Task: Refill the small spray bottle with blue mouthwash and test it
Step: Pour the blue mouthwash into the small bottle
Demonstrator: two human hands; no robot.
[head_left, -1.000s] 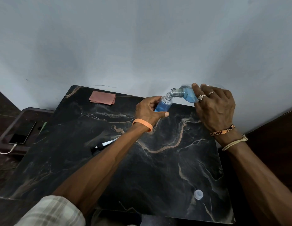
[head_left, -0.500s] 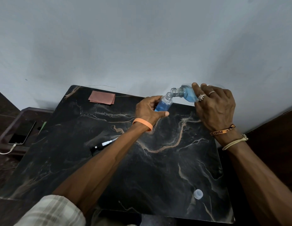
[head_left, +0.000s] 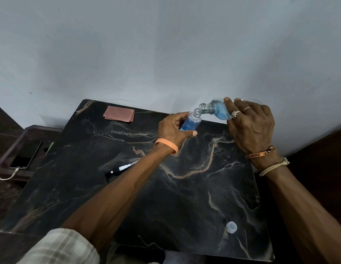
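My left hand (head_left: 172, 129) grips the small clear spray bottle (head_left: 191, 123), uncapped, tilted a little and mostly full of blue liquid. My right hand (head_left: 250, 126) holds the larger mouthwash bottle (head_left: 216, 111) tipped on its side, its open mouth right at the small bottle's neck. Blue mouthwash sits in the big bottle's lower part. The spray pump head (head_left: 121, 169), black and white with a dip tube, lies on the black marble table (head_left: 185, 197) partly behind my left forearm. A pale round cap (head_left: 231, 227) rests near the table's front right.
A folded pink cloth (head_left: 119, 116) lies at the table's back left. A phone on a charging cable (head_left: 25, 154) sits on a lower dark surface to the left. The grey wall stands right behind the table.
Almost nothing differs. Both hands keep the two bottles mouth to neck in the same spot; the liquid levels look the same.
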